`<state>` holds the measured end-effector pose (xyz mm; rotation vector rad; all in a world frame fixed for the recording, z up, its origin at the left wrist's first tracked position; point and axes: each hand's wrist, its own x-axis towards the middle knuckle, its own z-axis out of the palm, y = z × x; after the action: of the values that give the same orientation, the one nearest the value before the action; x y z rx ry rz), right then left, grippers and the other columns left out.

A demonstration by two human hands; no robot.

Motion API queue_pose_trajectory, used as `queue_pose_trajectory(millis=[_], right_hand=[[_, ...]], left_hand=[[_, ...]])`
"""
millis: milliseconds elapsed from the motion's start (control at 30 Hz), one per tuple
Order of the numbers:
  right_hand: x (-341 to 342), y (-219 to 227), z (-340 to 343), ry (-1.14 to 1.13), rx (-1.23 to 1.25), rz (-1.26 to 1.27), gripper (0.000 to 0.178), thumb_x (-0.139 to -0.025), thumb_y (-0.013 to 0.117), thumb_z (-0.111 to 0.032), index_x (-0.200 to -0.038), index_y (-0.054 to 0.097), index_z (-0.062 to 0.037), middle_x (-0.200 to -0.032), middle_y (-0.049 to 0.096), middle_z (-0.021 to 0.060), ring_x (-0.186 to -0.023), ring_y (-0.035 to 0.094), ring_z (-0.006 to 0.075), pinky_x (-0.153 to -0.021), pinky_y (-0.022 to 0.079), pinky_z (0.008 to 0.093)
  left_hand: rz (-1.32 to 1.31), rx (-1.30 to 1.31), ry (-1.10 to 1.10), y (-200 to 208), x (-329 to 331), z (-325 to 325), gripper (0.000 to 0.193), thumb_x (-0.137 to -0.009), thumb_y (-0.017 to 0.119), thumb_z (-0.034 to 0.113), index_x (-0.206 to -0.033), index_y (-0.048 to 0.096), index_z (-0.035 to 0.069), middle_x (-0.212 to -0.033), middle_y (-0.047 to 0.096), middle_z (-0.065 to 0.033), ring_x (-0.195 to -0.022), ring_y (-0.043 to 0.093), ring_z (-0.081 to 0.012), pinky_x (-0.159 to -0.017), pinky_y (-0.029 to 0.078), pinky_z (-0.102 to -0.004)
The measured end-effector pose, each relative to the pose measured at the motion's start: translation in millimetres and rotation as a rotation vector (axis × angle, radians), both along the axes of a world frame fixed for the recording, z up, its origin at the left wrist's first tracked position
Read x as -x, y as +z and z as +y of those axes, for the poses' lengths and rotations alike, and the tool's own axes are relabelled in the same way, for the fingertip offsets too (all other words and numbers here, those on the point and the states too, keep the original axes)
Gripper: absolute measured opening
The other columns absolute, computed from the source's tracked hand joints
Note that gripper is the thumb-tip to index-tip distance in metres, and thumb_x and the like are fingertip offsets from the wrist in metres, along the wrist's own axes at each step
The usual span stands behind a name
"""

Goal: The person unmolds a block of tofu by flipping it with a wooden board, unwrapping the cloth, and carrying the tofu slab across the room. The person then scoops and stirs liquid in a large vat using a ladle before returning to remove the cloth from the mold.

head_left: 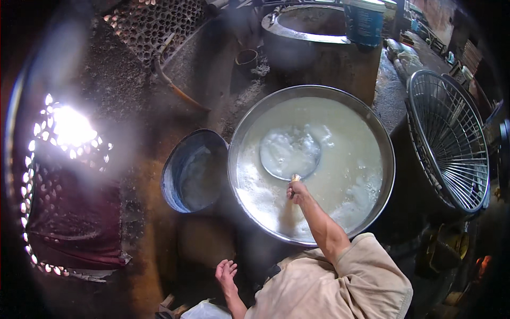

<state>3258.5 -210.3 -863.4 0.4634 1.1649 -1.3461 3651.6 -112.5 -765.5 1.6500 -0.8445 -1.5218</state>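
Observation:
A wide round metal vat (389, 159) stands in front of me, filled with a pale milky liquid (340, 143) that carries patches of white foam. My right hand (297, 191) grips the short handle of a large round skimmer (290, 154), its fingers closed. The skimmer's rim lies at the liquid's surface, with white foam inside it. Whether its bowl is mesh or solid I cannot make out. Off to the left of my body, my left hand (227, 269) hangs in the air with its fingers loosely curled and apart, touching nothing.
A bucket (169, 186) with cloudy liquid stands against the vat's left side. To the right, a large wire basket (467, 143) leans tilted. Behind are a round stove-like opening (319, 38) and a lidded blue bucket (364, 24). Dark red cloth (74, 212) hangs at left.

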Motion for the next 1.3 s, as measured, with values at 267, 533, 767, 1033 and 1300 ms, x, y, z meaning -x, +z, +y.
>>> queue_pose_trajectory(millis=[267, 533, 767, 1033, 1300], right_hand=[[-43, 8, 31, -0.028, 0.043, -0.033, 0.015, -0.084, 0.042, -0.014, -0.069, 0.04, -0.0142, -0.049, 0.037, -0.0035, -0.038, 0.037, 0.0061, -0.03, 0.033, 0.0195], [-64, 6, 72, -0.043, 0.024, -0.004, 0.016, -0.083, 0.041, -0.015, -0.067, 0.04, -0.0133, -0.045, 0.034, -0.0035, -0.034, 0.032, 0.0074, -0.029, 0.031, 0.0211], [-63, 7, 114, -0.187, 0.009, -0.037, 0.015, -0.081, 0.043, -0.01, -0.067, 0.043, -0.0133, -0.046, 0.033, -0.0053, -0.034, 0.031, 0.0048, -0.029, 0.03, 0.0178], [-43, 4, 150, -0.229, -0.057, -0.03, 0.017, -0.081, 0.042, -0.012, -0.064, 0.038, -0.0123, -0.046, 0.034, -0.0024, -0.036, 0.032, 0.0068, -0.03, 0.03, 0.0207], [0, 5, 164, -0.282, -0.101, 0.012, 0.014, -0.08, 0.042, -0.01, -0.067, 0.038, -0.011, -0.047, 0.035, -0.0019, -0.035, 0.033, 0.0074, -0.03, 0.032, 0.0209]], left_hand=[[0.044, 0.035, -0.093, -5, -36, -21, 0.028, -0.082, 0.053, 0.026, -0.102, 0.05, 0.006, -0.093, 0.057, -0.0083, -0.081, 0.057, -0.0172, -0.07, 0.044, -0.0274], [0.096, 0.021, -0.156, -15, -65, -34, 0.023, -0.083, 0.052, 0.021, -0.101, 0.051, 0.006, -0.09, 0.058, -0.0056, -0.076, 0.058, -0.0141, -0.065, 0.044, -0.0239], [0.134, 0.026, -0.194, -21, -58, -45, 0.023, -0.083, 0.053, 0.021, -0.101, 0.051, 0.006, -0.09, 0.058, -0.0063, -0.076, 0.058, -0.0141, -0.065, 0.044, -0.0236], [0.172, 0.003, -0.224, -29, -31, -47, 0.023, -0.083, 0.051, 0.019, -0.101, 0.05, 0.004, -0.09, 0.059, -0.0077, -0.075, 0.058, -0.0142, -0.063, 0.044, -0.0233], [0.156, 0.015, -0.221, -22, 4, -52, 0.022, -0.084, 0.05, 0.018, -0.101, 0.051, 0.004, -0.089, 0.059, -0.0073, -0.075, 0.058, -0.0142, -0.062, 0.044, -0.0228]])
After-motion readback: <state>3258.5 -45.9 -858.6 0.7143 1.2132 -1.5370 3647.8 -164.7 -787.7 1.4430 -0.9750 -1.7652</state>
